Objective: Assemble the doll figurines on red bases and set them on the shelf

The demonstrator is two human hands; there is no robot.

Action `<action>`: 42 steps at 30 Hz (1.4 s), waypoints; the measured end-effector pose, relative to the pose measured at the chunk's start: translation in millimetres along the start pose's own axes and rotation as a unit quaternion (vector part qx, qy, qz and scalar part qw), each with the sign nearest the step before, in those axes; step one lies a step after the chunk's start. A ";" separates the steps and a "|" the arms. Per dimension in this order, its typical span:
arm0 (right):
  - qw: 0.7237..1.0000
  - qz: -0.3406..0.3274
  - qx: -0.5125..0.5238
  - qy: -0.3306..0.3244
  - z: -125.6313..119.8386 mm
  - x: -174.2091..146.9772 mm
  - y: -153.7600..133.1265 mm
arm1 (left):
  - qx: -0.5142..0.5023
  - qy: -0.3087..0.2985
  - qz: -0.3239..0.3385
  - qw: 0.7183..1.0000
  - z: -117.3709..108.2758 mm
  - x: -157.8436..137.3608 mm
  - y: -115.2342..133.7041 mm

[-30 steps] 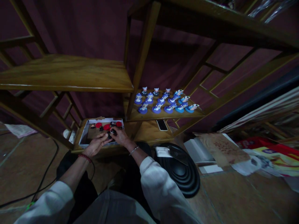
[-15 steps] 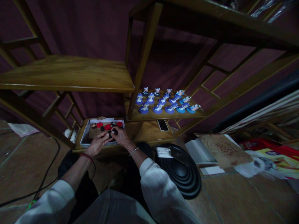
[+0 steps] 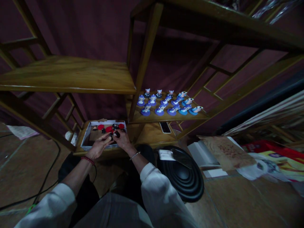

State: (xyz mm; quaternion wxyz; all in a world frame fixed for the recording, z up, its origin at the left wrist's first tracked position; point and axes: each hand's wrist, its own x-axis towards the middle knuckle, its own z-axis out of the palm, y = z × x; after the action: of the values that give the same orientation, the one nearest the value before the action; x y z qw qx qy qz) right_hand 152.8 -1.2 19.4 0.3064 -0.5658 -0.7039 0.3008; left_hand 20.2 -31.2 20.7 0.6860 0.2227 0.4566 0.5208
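Both my hands meet over the front of a shallow white box (image 3: 89,126) on the low shelf. My right hand (image 3: 123,141) is closed on a small black figurine (image 3: 116,134), its details too dark to make out. Pinched in the fingers of my left hand (image 3: 99,146) is a small dark piece (image 3: 110,135), touching or very close to the figurine; I cannot tell whether they are joined. Inside the box lie red discs (image 3: 101,127), a dark figurine (image 3: 103,130) and another small figurine (image 3: 95,128), partly hidden behind my hands.
Several purple-based figurines (image 3: 161,110) and blue-based figurines (image 3: 196,110) stand in rows on the right shelf (image 3: 137,119). Below lies a phone (image 3: 165,127). A black ribbed stool (image 3: 190,186), flattened cardboard (image 3: 225,152) and a cable (image 3: 51,167) are on the floor.
The view shifts very slightly. My hands stay together over the box with the same pieces, the right fingers moving only a little.
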 end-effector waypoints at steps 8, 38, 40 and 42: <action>0.999 -0.037 0.005 -0.014 -0.2 3.6 1.1 | 0.012 0.001 -0.014 1.000 0.8 -1.9 2.5; 0.993 -0.013 0.112 -0.033 -14.4 1.2 4.6 | -0.086 -0.008 -0.039 0.995 4.2 -8.6 8.8; 0.991 -0.005 0.126 -0.034 -15.1 0.7 4.7 | -0.087 -0.006 -0.035 0.996 4.7 -8.6 8.9; 0.989 0.007 0.145 -0.032 -14.6 0.4 6.7 | -0.088 -0.005 -0.033 0.996 5.8 -9.1 9.2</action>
State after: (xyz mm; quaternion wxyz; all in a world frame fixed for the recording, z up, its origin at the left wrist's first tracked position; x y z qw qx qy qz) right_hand 168.2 1.4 23.4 0.3605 -0.5103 -0.6583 0.4199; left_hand 20.0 -35.3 34.3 0.7220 0.1487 0.4125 0.5352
